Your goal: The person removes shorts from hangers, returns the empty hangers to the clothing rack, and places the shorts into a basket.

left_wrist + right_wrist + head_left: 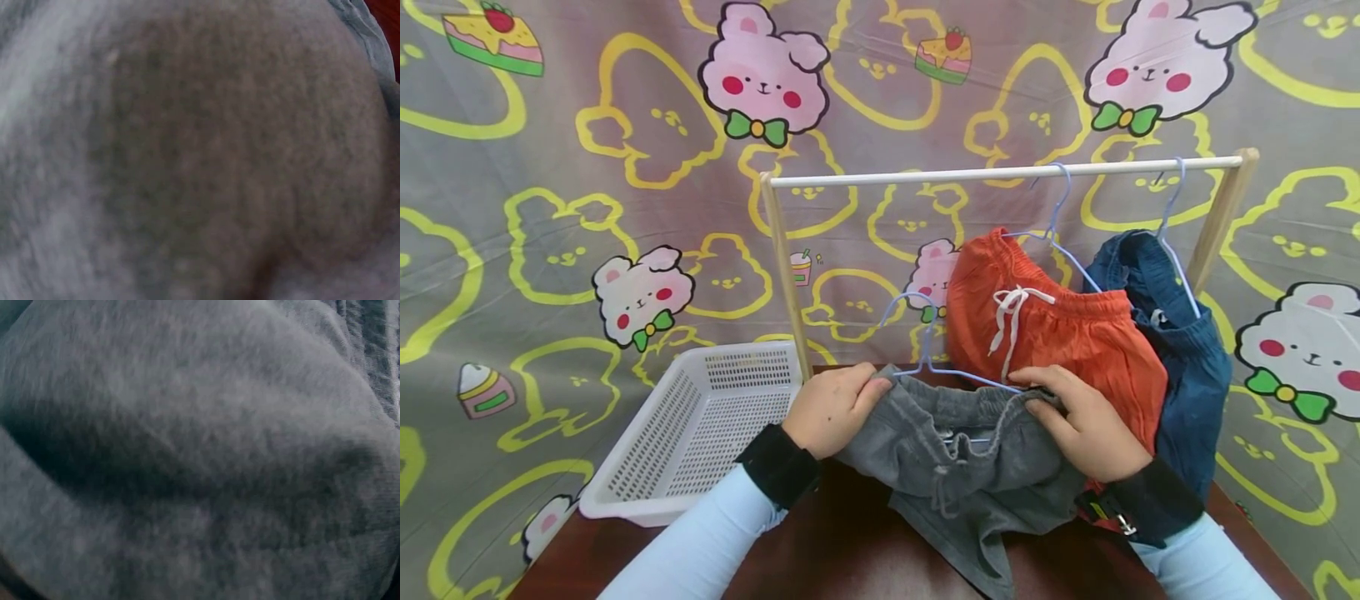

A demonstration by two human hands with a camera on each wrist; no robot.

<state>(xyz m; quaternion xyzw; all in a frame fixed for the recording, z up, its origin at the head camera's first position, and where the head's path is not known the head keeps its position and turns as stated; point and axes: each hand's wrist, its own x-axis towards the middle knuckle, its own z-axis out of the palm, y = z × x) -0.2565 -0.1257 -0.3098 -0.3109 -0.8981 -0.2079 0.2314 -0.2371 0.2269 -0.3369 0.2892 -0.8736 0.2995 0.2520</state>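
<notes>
Grey shorts (955, 467) with a drawstring hang between both hands, over the dark table. My left hand (835, 408) pinches one end of their waistband, thumb on top. At the other end my right hand (1082, 421) grips the waistband between thumb and fingers. A blue hanger (928, 342) has its bar inside the waist, its hook standing free above the shorts and below the rail. Grey cloth (219, 137) fills the left wrist view, blurred and close. The right wrist view likewise shows only folds of grey fabric (200, 425).
A rack with a white rail (910, 177) stands behind. Orange shorts (1060, 333) and blue shorts (1195, 375) hang on hangers at its right side. Left of the rack sits a white perforated basket (700, 433) on the brown table (835, 550). A patterned curtain (865, 92) covers the back.
</notes>
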